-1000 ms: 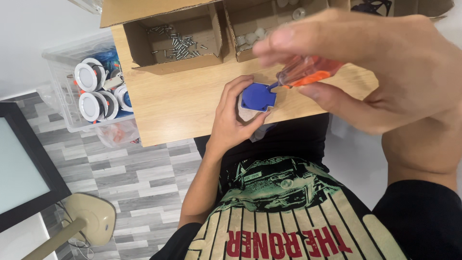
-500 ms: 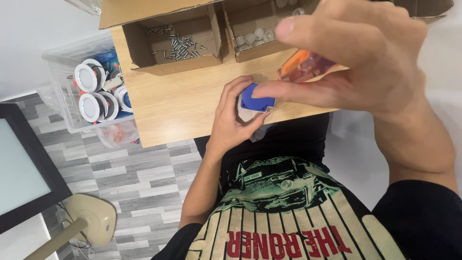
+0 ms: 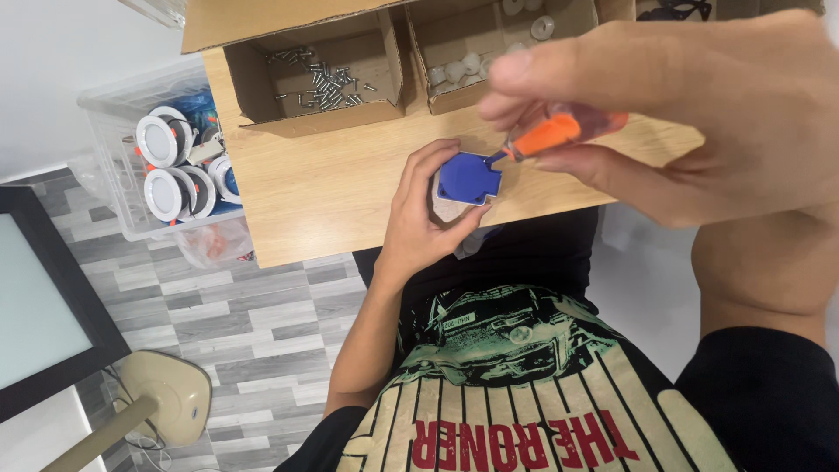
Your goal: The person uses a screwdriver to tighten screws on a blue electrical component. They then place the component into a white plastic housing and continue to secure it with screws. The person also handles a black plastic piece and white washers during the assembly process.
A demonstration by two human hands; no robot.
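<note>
Over the blue part (image 3: 469,177), the right hand (image 3: 699,114) has lowered its screwdriver (image 3: 546,135).

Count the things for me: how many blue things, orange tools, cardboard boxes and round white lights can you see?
Blue part, held in the left hand: 1
Orange-handled tool, in the right hand: 1
Open cardboard boxes with small parts: 2
Round white lights in the clear bin: 2 plainly seen
Total: 6

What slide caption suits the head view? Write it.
Left hand steadies a blue square part while the right hand applies an orange-handled screwdriver.
</note>
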